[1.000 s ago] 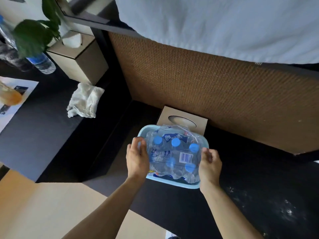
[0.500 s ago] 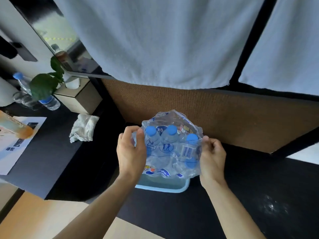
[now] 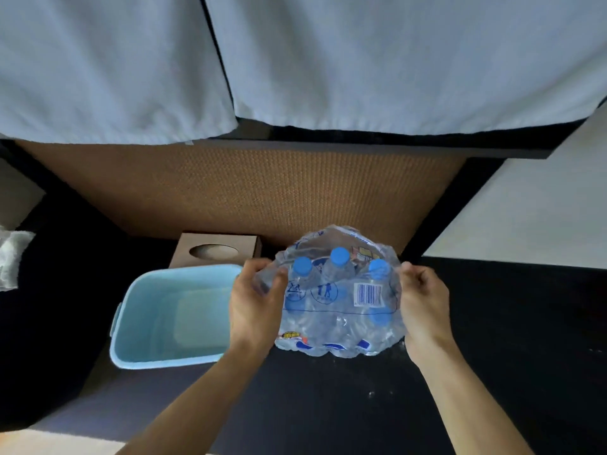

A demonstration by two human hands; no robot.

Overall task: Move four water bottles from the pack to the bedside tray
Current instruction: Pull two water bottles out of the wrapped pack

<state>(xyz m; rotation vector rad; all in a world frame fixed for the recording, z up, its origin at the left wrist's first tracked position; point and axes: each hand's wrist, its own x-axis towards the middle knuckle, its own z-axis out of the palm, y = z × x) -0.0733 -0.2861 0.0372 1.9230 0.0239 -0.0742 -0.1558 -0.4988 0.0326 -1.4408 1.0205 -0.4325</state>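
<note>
One shrink-wrapped pack of water bottles (image 3: pixel 338 298), clear film with a barcode panel facing the camera, is sitting between two hands above a dark surface (image 3: pixel 492 339). Blue caps (image 3: pixel 340 256) are showing through the wrap (three in the far row, at least one more nearer the person). Left hand (image 3: pixel 254 307) is grasping the pack's left side, fingers curled into the film. Right hand (image 3: pixel 423 303) is gripping the right side in the same way. Whether the pack's base is resting on the surface or hanging just over it cannot be told.

One light blue tub (image 3: pixel 131 323), with nothing showing inside, is standing just to the left of the pack, beside the left hand. One brown tissue box (image 3: pixel 216 249) is standing behind the tub, against a woven panel (image 3: pixel 262 188). White bedding (image 3: pixel 361 60) is hanging over the panel's top edge.
</note>
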